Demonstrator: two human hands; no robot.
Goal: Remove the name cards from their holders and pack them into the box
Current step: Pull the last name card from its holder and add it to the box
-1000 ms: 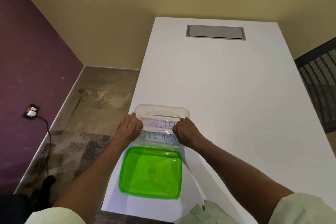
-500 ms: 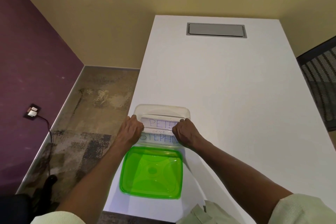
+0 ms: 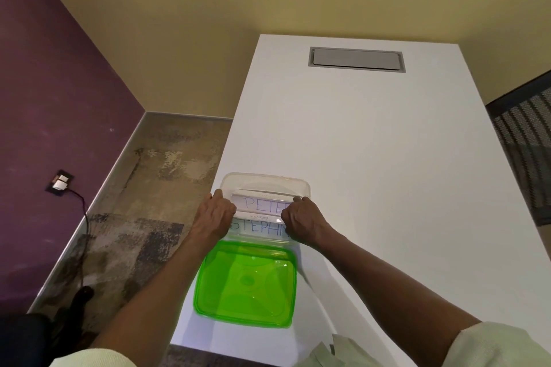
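A clear plastic box [image 3: 265, 181] stands near the left edge of the white table [image 3: 372, 158]. Inside it a name card reading PETER [image 3: 262, 202] sits above another starting STEPH [image 3: 259, 226]. My left hand [image 3: 213, 217] grips the left end of the PETER card, fingers curled. My right hand [image 3: 301, 222] grips its right end and covers the last letters of both cards. Whether the cards are in holders is not clear.
A green lid [image 3: 246, 283] lies on the table just in front of the box. A grey cable hatch [image 3: 356, 58] is set in the far end of the table. A mesh chair back [image 3: 524, 146] stands at the right. Floor drops off left of the table.
Both hands stay on the ends of the PETER card in the box; nothing has visibly moved apart from a slight camera shift.
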